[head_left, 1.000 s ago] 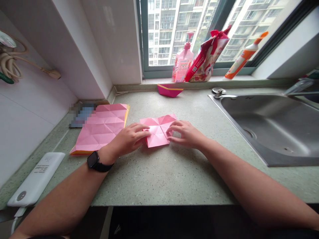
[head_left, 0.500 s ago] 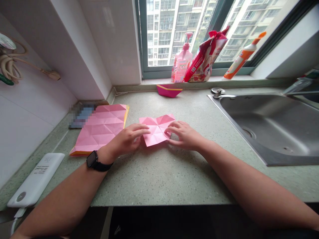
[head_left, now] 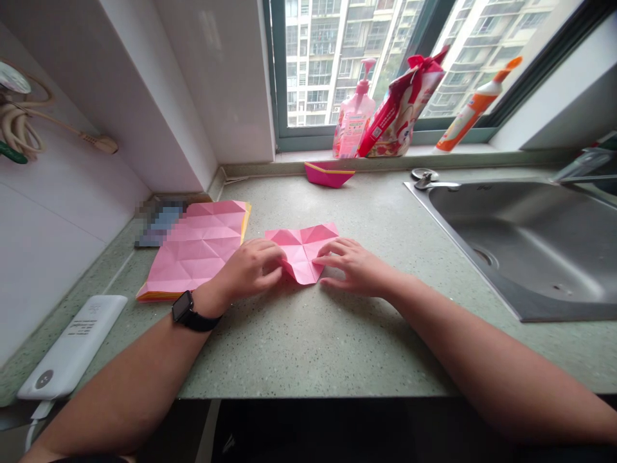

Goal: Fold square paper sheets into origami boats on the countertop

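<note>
Our left hand (head_left: 248, 270) is half curled, fingers together, with the fingertips against the left side of a folded pink origami paper (head_left: 301, 254). Whether it pinches the paper, we cannot tell. Our right hand (head_left: 354, 267) lies flatter and more open, fingers spread, with the tips resting on the paper's right side and no clear grip. The paper lies flat between our hands on a speckled green stone countertop (head_left: 308, 347), its creased shape notched at the top like a heart and pointing toward us. A black smartwatch (head_left: 186, 310) circles our left wrist.

Taking the folded paper as the clock's centre and the window as 12, a larger creased pink sheet (head_left: 193, 251) lies at 9 o'clock, just beside our left hand, with yellow-orange showing along its edges. A white power bank (head_left: 72, 347) sits at 8 o'clock. A small pink paper boat (head_left: 328, 174) stands at 12, near the sill, with a pink pump bottle (head_left: 353, 116) behind it. A red-and-white snack bag (head_left: 402, 109) stands around 1 o'clock, and a steel sink (head_left: 530, 257) is set into the counter at 3.
</note>
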A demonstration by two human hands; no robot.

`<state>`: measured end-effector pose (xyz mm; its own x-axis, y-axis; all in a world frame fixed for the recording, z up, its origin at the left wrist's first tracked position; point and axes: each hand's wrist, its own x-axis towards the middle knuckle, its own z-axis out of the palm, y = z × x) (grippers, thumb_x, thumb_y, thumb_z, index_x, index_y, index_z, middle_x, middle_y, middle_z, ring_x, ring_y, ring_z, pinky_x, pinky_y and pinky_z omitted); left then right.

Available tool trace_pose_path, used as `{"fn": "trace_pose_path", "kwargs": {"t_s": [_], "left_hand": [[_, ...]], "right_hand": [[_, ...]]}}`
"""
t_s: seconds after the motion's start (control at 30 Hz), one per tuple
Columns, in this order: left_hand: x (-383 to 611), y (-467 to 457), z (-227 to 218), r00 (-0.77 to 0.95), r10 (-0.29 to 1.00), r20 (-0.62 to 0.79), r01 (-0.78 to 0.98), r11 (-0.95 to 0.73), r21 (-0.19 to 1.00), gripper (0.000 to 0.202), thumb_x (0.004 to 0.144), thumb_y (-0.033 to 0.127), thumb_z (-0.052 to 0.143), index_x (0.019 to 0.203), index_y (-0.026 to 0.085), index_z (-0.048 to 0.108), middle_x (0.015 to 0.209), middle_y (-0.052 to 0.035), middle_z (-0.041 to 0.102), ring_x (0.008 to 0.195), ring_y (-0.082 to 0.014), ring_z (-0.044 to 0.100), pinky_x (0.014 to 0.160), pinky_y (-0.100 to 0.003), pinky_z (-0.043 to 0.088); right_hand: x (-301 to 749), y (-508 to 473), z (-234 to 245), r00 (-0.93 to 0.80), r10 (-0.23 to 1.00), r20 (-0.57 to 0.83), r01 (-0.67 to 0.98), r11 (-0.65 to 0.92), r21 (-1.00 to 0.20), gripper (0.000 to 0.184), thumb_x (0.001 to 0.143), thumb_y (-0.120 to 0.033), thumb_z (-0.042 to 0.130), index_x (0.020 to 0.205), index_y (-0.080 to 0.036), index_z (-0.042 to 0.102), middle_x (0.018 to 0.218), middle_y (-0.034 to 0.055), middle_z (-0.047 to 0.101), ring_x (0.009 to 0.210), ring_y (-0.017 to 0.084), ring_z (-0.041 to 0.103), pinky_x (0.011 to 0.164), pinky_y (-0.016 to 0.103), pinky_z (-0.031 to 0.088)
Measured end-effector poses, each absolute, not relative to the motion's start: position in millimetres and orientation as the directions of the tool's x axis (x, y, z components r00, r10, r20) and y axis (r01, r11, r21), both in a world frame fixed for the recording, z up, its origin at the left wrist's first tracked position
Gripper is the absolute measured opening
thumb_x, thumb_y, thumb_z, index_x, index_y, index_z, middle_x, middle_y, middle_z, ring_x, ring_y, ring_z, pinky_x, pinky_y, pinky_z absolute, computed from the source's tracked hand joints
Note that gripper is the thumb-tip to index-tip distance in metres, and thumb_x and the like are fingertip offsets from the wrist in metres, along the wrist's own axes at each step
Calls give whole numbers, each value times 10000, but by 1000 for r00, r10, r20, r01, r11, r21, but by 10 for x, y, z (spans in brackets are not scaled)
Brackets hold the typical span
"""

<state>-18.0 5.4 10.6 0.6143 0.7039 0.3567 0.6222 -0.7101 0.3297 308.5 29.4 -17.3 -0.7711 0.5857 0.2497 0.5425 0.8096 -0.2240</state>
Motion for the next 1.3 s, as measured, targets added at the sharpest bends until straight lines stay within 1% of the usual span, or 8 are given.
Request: {"fn": "trace_pose_path", "kwargs": {"t_s": [0.1,0.27,0.4,0.57,0.7,1.0,1.13,1.3], "left_hand": [[-198,61,145,651,686,325,623,-727,287,272,915,118,709,1139,251,787,1206,-50,837,1186,-291,720,1190,-553,453],[-209,92,143,761,600,247,507,-787,351,386,955,25,617,1134,294,827,1274,-16,842,1211,-244,724,1183,-474,480],[-197,76,147,773,596,219,511,-789,341,364,965,29,636,1087,305,837,1283,0,834,1212,-244,724,1289,-540,383],[-173,51,165,751,624,213,522,-760,386,272,1015,89,630,1118,260,815,1215,-42,829,1114,-239,736,1100,-453,527],[-168,70,117,715,668,207,566,-727,389,201,1015,136,658,1080,252,810,1190,-59,813,1086,-245,736,1031,-437,555],[-289,128,96,645,746,162,692,-661,289,237,946,150,721,1156,229,798,1361,-112,777,1223,-317,720,1070,-505,579],[-302,147,90,635,757,155,699,-648,302,239,1004,159,639,1156,240,804,1339,-87,804,1199,-278,741,1087,-482,579],[-188,129,35,519,829,206,759,-558,335,168,1063,319,638,1047,223,774,1223,-96,817,1131,-284,740,1022,-473,584]], "right_hand": [[3069,271,-166,-769,588,252,540,808,-235,435,990,-400,833,1419,-345,788,1295,104,752,1241,318,672,1142,548,534],[3052,232,-128,-794,561,232,515,825,-234,391,1002,-394,831,1392,-403,808,1289,88,734,1219,306,664,1137,549,529],[3045,224,-110,-798,554,237,506,830,-234,377,1006,-400,825,1383,-396,816,1273,91,724,1204,298,658,1134,551,530],[3046,225,-98,-804,545,235,493,834,-247,398,994,-386,836,1389,-414,808,1271,81,714,1212,291,652,1144,541,524],[3051,228,-96,-806,545,232,490,833,-257,359,995,-384,831,1353,-412,821,1270,78,710,1207,287,651,1152,543,518],[3068,247,-121,-810,532,247,470,841,-267,334,985,-375,842,1318,-389,837,1267,82,715,1209,290,649,1154,554,510],[3062,244,-114,-811,531,247,468,841,-273,332,988,-374,836,1320,-371,839,1273,89,714,1210,292,650,1161,560,508],[3046,229,-90,-815,533,228,466,836,-290,333,987,-378,832,1319,-377,838,1281,88,720,1226,304,655,1162,572,510]]}}
